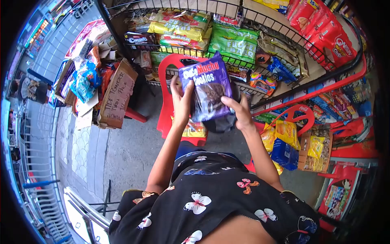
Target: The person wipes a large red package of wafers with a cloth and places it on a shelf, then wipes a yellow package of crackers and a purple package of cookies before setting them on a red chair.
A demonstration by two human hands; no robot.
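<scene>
A purple pack of Choco Mucho cookies (209, 87) is held up in front of me, its printed face turned towards me and slightly tilted. My left hand (181, 95) grips its left edge, thumb on the front and fingers behind. On the lower right side my right hand (239, 110) holds it with the thumb pressed on the front; the other fingers are partly hidden behind. Below and behind the pack stands a red plastic chair (165, 107), with a yellow pack (195, 130) on its seat. Something dark (219, 124) shows just under the cookies, too covered to name.
Ahead, a black wire rack (178, 51) holds green packs (233, 44), yellow packs (178, 24) and red packs (325, 32). At left, a marked cardboard box (118, 95) stands beside blue packets (85, 83). Yellow and blue packs (285, 152) sit at right, near another cardboard box (304, 158).
</scene>
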